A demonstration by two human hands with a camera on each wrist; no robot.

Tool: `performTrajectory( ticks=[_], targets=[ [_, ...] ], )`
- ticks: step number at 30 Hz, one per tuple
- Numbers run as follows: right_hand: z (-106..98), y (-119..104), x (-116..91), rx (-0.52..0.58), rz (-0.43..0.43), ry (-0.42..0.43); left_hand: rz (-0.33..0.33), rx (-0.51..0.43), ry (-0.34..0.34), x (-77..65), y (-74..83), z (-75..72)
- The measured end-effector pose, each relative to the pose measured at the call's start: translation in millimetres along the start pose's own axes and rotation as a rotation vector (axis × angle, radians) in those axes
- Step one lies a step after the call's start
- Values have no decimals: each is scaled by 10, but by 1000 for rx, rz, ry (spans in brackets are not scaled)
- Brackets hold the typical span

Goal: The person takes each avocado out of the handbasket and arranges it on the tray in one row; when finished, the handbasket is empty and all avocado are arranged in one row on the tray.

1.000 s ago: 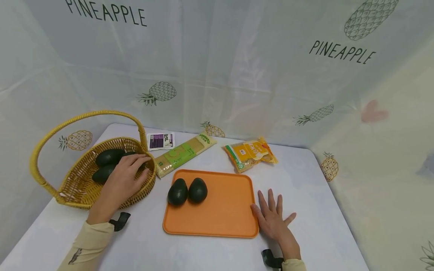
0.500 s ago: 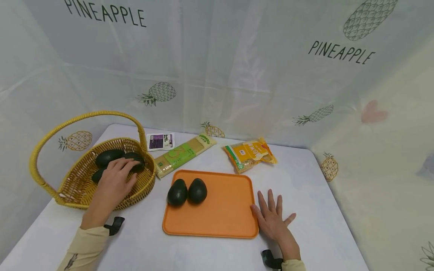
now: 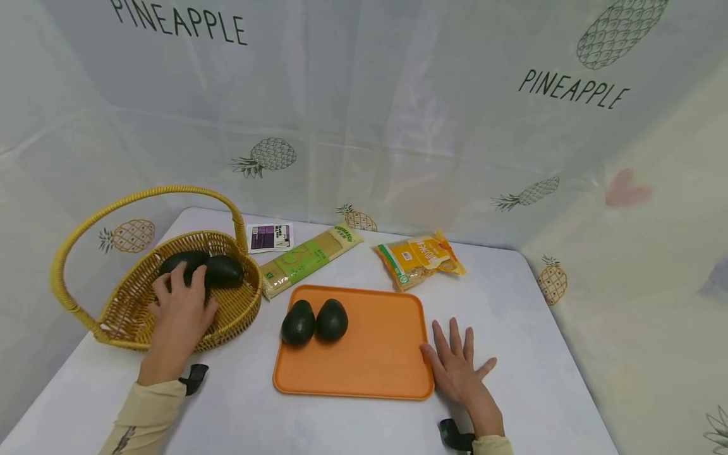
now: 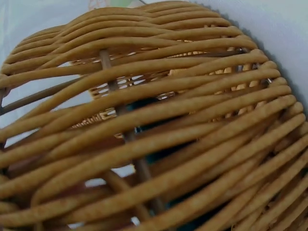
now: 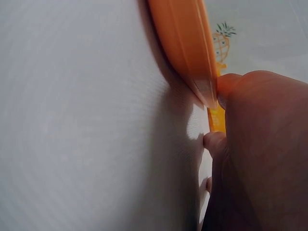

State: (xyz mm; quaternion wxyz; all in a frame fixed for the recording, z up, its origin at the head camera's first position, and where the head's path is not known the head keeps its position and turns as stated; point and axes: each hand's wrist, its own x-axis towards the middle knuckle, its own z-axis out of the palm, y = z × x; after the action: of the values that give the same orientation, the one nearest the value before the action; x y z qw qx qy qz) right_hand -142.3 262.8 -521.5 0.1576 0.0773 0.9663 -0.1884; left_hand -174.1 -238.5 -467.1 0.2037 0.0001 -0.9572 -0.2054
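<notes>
One yellow wicker basket with a tall hooped handle, at the left of the bench; contents, at least two dark green avocados, a right-hand one and a left-hand one, lying toward the far side; anything beneath the hand hidden. One left hand, down in the basket, fingers bent and parted over the left-hand avocado; whether they have hold of it cannot be told, the left wrist view giving mostly wicker with dark green behind the gaps. One right hand, palm down on the bench, fingers straight and spread, holding nothing, thumb against the tray's right edge. One orange tray, middle of the bench, bearing a pair of avocados side by side at its left. Three packets at the far side, left to right: a white and purple sachet, a long green pack, an orange bag. Step in hand, by judgement: taking up an avocado from the basket. Next move seems to call for fingers well round the fruit, then a lift kept free of rim and handle.
</notes>
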Motion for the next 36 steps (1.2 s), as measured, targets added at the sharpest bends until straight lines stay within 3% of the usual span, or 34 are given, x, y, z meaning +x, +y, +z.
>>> performTrajectory(
  ticks=[4, 7, 12, 15, 21, 23, 26, 30, 36],
  targets=[
    [11, 1, 0, 0, 2, 2, -98, 13, 8, -23, -7, 10],
    [16, 1, 1, 1, 2, 4, -124, 22, 24, -38, -21, 18],
    [18, 3, 3, 3, 2, 6, -55, -9, 47, -31, -75, 41],
    [18, 5, 2, 4, 2, 5, -63, -63, -22, 11, -124, 42],
    [12, 9, -2, 5, 3, 3, -297, -158, -276, 150, -248, -38],
    [8, 10, -3, 6, 2, 1, -326, -171, -320, 179, -298, -70],
    [2, 11, -3, 10, 0, 3, -323, -188, -343, 194, -354, -100],
    [4, 15, 3, 11, -2, 9, -294, -196, -326, 192, -393, -99],
    [17, 18, 13, 2, -7, 12, -307, -188, -322, 183, -390, -104]
  ],
)
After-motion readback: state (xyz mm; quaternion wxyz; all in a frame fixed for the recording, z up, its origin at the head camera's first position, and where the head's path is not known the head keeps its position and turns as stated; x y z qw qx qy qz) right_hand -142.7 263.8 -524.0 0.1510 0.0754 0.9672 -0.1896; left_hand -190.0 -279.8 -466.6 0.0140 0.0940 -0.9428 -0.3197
